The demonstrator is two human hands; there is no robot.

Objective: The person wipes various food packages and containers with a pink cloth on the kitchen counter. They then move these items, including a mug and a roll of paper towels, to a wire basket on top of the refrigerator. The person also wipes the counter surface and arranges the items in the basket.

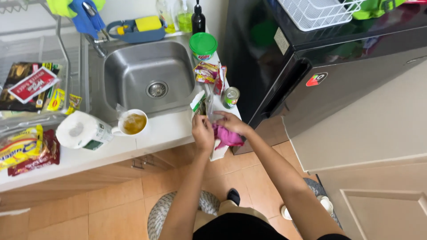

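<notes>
Kitchen, white table by steel sink | pink cloth at table's right edge, gripped by right hand | left hand pinches green-white packet | small tin can just beyond | mug, paper roll further left.

My left hand and right hand hide most of the pink cloth at the worktop's right end. The snack packets run off the picture's left edge.

Single head cam, looked steeply down from standing height at worktop, sink and floor.
</notes>
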